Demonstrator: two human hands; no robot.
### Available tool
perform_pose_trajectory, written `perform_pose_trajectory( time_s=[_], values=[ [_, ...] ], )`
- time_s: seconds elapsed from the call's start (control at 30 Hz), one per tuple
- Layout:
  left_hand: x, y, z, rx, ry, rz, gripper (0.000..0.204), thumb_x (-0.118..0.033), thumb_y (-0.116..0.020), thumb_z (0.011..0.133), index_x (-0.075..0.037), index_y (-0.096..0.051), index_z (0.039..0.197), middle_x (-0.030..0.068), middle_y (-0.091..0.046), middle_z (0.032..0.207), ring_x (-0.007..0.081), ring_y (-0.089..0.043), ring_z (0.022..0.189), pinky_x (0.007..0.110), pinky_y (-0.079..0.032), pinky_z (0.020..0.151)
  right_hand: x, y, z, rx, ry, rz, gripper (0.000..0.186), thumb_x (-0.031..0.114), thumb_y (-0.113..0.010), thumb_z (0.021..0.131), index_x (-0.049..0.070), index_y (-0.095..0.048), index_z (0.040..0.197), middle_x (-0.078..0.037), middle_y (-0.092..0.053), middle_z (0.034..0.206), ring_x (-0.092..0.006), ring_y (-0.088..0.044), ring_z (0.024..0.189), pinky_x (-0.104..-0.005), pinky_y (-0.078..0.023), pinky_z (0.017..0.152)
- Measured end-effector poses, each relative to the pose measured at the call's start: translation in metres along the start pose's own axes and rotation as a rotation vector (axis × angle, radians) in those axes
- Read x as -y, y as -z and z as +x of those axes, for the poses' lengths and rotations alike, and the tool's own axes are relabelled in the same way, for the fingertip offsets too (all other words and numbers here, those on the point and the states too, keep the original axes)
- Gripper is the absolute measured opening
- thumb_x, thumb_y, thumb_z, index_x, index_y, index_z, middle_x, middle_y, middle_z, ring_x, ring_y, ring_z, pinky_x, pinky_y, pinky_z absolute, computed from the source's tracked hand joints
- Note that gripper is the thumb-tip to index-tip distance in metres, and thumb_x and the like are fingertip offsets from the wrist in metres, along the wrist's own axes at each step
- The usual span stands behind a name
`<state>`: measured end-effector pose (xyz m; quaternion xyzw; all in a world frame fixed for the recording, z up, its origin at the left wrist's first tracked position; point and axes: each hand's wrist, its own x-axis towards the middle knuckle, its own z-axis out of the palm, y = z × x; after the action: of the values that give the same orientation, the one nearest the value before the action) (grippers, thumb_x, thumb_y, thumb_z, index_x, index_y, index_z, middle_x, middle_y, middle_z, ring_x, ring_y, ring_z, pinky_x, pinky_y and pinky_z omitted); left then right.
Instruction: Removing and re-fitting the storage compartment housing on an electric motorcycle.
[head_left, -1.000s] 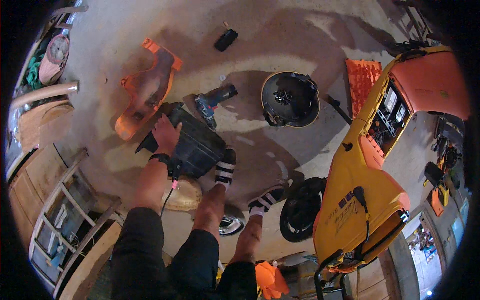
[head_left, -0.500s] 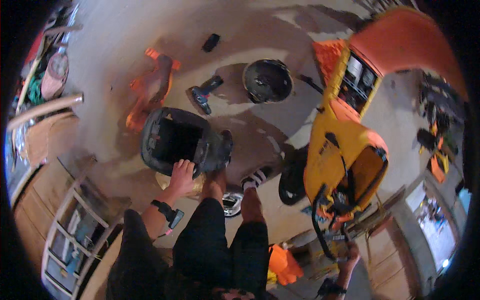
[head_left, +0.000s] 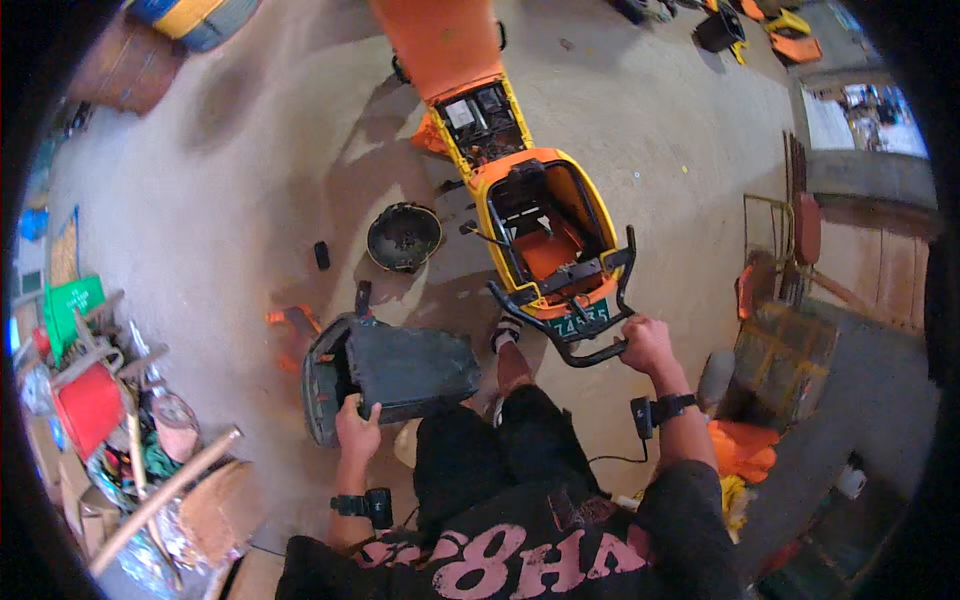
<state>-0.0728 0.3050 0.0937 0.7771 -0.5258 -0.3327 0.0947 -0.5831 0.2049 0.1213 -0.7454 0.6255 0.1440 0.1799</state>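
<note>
My left hand [head_left: 358, 425] is closed on the rim of a dark grey plastic bin [head_left: 415, 365], thumb outside. The bin tilts beside my left leg, its opening turned left and its inside mostly hidden. At the right, my right hand [head_left: 648, 343] wraps round the end of a black tubular grab rail [head_left: 598, 357]. That rail is at the rear of a yellow and orange motor scooter [head_left: 600, 200]. Its body has an open cavity in the middle, with an orange panel [head_left: 548, 252] inside. Below the rail bracket sits a green plate [head_left: 580, 320].
On the floor lie a round black basin [head_left: 404, 237], a small black block [head_left: 322, 256], an orange part [head_left: 292, 330] and a power drill [head_left: 363, 295], half hidden by the bin. Clutter with a wooden pole [head_left: 165, 500] lines the left. A carton [head_left: 785, 355] stands right.
My view has swung right, bringing the scooter's rear to the middle. The bin has tipped, its opening no longer facing up at me. Both hands keep their holds.
</note>
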Motion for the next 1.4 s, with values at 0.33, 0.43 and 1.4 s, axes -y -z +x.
perform_pose_trajectory(
  time_s=[0.33, 0.43, 1.4],
  values=[
    [-0.141, 0.104, -0.039, -0.307, 0.077, -0.143, 0.026, -0.01, -0.065, 0.082, 0.005, -0.054, 0.1, 0.0127, -0.06, 0.092, 0.0222, -0.056, 0.085, 0.034, -0.043, 0.078, -0.012, -0.052, -0.086, 0.133, -0.017, 0.222, 0.014, 0.02, -0.062, 0.069, 0.007, -0.061, 0.064, -0.011, -0.062, 0.073, -0.0319, -0.062, 0.071, -0.0433, -0.05, 0.06],
    [-0.174, 0.114, -0.041, -0.452, 0.074, -0.139, 0.03, -0.01, -0.065, 0.082, 0.008, -0.053, 0.102, 0.013, -0.059, 0.093, 0.0213, -0.055, 0.086, 0.033, -0.043, 0.08, -0.025, -0.098, -0.079, 0.317, 0.022, 0.185, 0.014, 0.019, -0.063, 0.069, 0.008, -0.065, 0.077, -0.011, -0.064, 0.085, -0.0301, -0.063, 0.083, -0.0407, -0.051, 0.068],
    [-0.329, 0.118, 0.041, 0.277, 0.393, -1.405, 0.035, -0.002, -0.052, 0.073, 0.007, -0.055, 0.106, 0.0164, -0.063, 0.098, 0.0286, -0.062, 0.087, 0.041, -0.052, 0.081, -0.022, -0.062, -0.006, 0.479, 0.193, 0.569, 0.045, 0.025, -0.068, 0.074, 0.003, -0.056, 0.11, -0.02, -0.055, 0.113, -0.0357, -0.051, 0.109, -0.0421, -0.042, 0.093]
  ],
)
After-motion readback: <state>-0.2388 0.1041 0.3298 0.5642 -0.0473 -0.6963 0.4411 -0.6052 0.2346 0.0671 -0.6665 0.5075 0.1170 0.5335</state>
